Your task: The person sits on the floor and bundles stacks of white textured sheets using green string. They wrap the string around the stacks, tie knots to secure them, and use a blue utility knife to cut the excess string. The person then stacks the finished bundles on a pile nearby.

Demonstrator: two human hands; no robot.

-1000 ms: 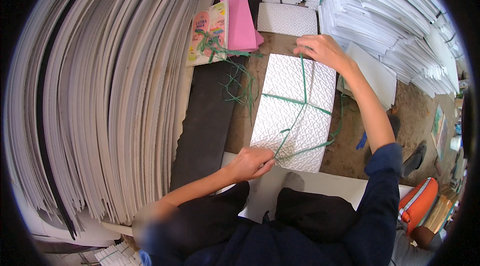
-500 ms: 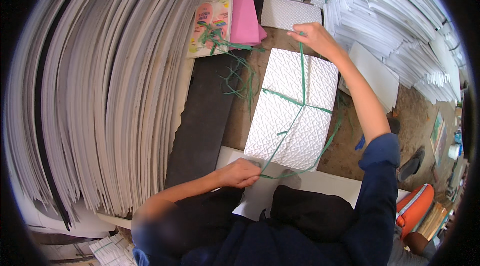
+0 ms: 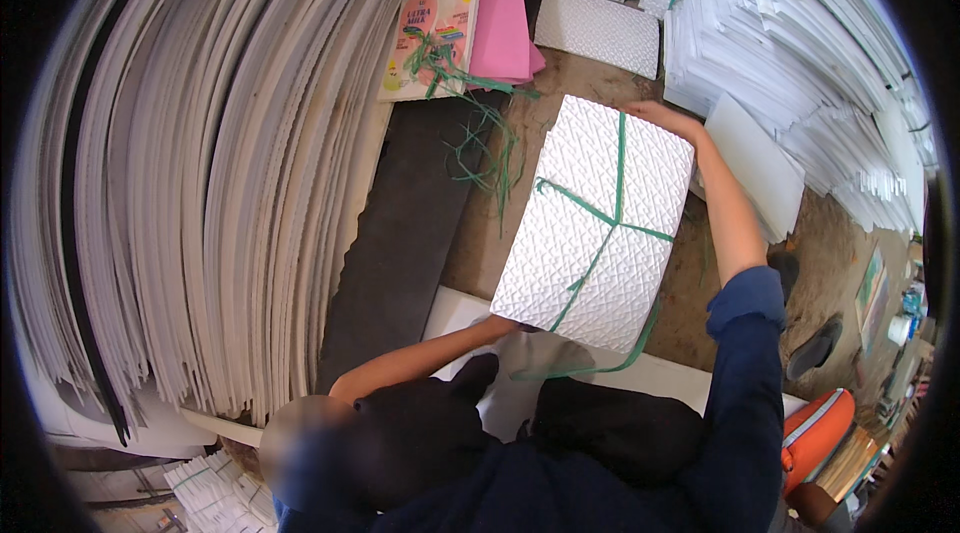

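A tied bundle of white embossed sheets [image 3: 575, 258] lies in front of my knees, slightly slanted. Green plastic string [image 3: 620, 168] crosses its top, lengthwise and across, meeting near the middle. At the far edge, my right hand [image 3: 664, 119] holds the bundle, its fingertips hidden behind the sheets. My left hand [image 3: 508, 324] grips the near left corner from below, and its fingers are mostly out of sight under the bundle. A loose loop of the string hangs by the near right corner and over the pale surface by my knees.
Tall stacks of sheets [image 3: 210, 163] rise on the left, and white piles [image 3: 790, 43] at the far right. Loose green string lies on a printed carton sheet [image 3: 430, 18] beside pink sheets [image 3: 500, 28]. Another embossed piece [image 3: 597, 31] lies beyond. A shoe [image 3: 815, 348] and orange object [image 3: 815, 438] are at right.
Both hands have gone from above the bundle, where they pulled the string ends, to beneath its far and near edges. The bundle has turned slightly clockwise.
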